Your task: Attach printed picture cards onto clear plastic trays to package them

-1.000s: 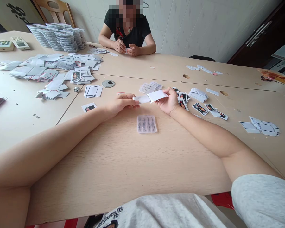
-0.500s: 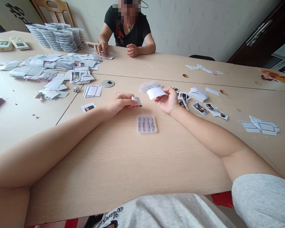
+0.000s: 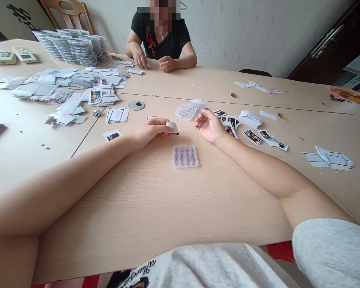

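- Left hand: thumb and fingers pinch a small curled white paper strip just above the tabletop.
- Right hand: open and relaxed, fingers spread, grasping nothing; a white paper slip lies just beyond the fingertips.
- Pale wood-grain table: a wide stretch of wood extends between the forearms to the near table edge, below which a grey sleeve shows.
- Clear rectangular plastic tray: lies flat below and between the hands, holding four dark hook-shaped pieces side by side.
- Clear plastic packet: lies under the slip's near end.
- Stacked clear plastic trays: piled in rows at the far left, behind heaped white paper sheets.
- Co-worker's hand: rests on the far side of the table, near small white papers.
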The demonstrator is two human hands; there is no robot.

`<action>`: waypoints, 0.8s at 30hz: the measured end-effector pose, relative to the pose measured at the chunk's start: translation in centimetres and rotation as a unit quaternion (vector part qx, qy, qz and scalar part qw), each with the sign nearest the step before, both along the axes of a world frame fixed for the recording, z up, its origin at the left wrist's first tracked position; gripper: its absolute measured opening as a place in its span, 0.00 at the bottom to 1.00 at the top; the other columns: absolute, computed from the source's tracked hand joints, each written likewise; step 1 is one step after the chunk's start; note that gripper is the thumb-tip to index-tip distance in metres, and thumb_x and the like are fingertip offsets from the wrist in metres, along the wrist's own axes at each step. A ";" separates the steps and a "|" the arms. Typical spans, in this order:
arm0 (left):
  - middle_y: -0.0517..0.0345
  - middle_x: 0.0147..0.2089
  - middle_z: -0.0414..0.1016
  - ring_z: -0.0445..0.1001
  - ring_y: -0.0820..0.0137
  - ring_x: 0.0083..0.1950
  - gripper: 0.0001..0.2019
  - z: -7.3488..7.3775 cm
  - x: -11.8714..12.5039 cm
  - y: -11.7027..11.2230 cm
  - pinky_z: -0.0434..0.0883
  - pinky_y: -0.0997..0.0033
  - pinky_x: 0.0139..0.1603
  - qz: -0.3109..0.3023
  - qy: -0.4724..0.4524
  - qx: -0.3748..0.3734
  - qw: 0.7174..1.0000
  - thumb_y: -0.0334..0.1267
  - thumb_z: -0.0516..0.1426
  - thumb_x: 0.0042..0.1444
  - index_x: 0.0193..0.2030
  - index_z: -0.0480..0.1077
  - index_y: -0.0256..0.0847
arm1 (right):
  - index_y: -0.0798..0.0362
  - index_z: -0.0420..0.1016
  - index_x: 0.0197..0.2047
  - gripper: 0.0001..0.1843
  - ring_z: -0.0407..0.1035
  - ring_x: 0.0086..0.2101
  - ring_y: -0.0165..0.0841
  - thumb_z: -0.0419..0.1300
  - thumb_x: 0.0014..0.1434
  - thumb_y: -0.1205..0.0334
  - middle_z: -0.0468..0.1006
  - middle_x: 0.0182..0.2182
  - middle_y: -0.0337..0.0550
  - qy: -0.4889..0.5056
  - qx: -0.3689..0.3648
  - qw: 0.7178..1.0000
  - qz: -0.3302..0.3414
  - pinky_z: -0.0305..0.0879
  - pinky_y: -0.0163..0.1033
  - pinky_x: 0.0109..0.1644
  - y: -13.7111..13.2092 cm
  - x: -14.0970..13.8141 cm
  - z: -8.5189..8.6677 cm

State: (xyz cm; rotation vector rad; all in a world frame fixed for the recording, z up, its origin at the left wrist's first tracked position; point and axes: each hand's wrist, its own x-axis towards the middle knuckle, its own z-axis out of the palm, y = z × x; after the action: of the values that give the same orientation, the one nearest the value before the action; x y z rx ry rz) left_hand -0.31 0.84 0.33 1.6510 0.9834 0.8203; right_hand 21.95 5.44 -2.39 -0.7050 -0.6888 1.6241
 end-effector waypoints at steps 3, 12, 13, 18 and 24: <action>0.54 0.30 0.73 0.70 0.68 0.36 0.10 -0.1 0.0 0.0 0.66 0.68 0.42 0.002 0.001 0.003 1.000 0.42 0.59 0.49 0.24 0.72 0.38 | 0.52 0.70 0.40 0.09 0.65 0.23 0.22 0.59 0.54 0.63 0.67 0.20 0.29 0.002 0.006 1.000 0.014 0.60 0.28 0.27 -0.1 0.0 0.1; 0.54 0.29 0.73 0.69 0.69 0.34 0.10 0.0 0.1 -0.1 0.65 0.68 0.41 0.013 -0.010 0.000 1.000 0.42 0.60 0.48 0.23 0.72 0.38 | 0.54 0.62 0.24 0.20 0.62 0.21 0.24 0.61 0.57 0.49 0.62 0.16 0.32 0.006 -0.007 1.000 -0.006 0.61 0.31 0.26 -0.1 0.0 0.2; 0.54 0.29 0.74 0.70 0.69 0.35 0.10 0.0 0.1 -0.1 0.65 0.68 0.41 0.016 -0.011 0.000 1.000 0.42 0.60 0.47 0.23 0.72 0.38 | 0.54 0.58 0.22 0.24 0.61 0.20 0.24 0.61 0.56 0.45 0.60 0.16 0.32 0.003 -0.006 1.000 -0.008 0.61 0.31 0.26 0.0 0.0 0.2; 0.54 0.29 0.73 0.70 0.69 0.35 0.10 0.0 0.1 -0.1 0.65 0.68 0.40 0.012 -0.012 -0.004 1.000 0.42 0.60 0.48 0.23 0.71 0.38 | 0.54 0.52 0.19 0.30 0.56 0.18 0.24 0.60 0.56 0.41 0.55 0.14 0.32 -0.006 0.026 1.000 0.001 0.60 0.32 0.25 0.0 0.0 0.2; 0.55 0.28 0.72 0.68 0.71 0.33 0.09 -0.1 0.0 0.0 0.63 0.69 0.38 0.000 -0.015 -0.003 1.000 0.41 0.60 0.49 0.24 0.71 0.38 | 0.54 0.65 0.23 0.21 0.61 0.22 0.26 0.57 0.60 0.47 0.64 0.18 0.36 -0.099 0.095 0.990 0.021 0.59 0.32 0.27 -1.0 -0.5 0.1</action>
State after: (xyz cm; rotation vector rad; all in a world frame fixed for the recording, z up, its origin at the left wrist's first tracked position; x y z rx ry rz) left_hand -0.28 0.83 0.27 1.6283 0.9636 0.8386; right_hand 21.44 4.45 -2.34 -0.7211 -0.9934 1.5150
